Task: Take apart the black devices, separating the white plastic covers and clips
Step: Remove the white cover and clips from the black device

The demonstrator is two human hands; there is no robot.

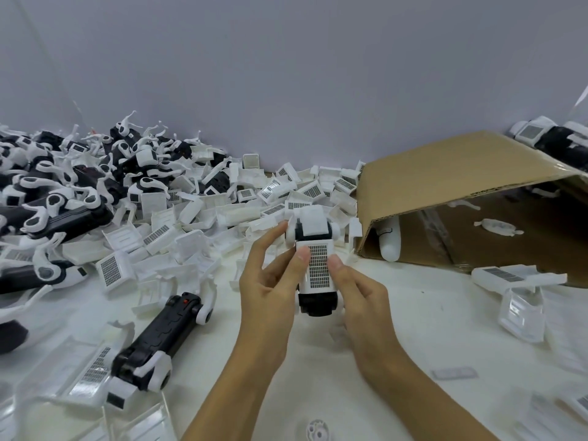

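Both hands, left hand (pixel 267 281) and right hand (pixel 359 291), pinch our black device (pixel 315 275), white plastic cover (pixel 319 265) still on; big far-left white cover pile (pixel 222 211) done, more remain.

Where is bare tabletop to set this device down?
Bare white tabletop lies right of the right hand, before the tipped brown cardboard box. Crowded: heap of loose white plastic covers behind, black device left.
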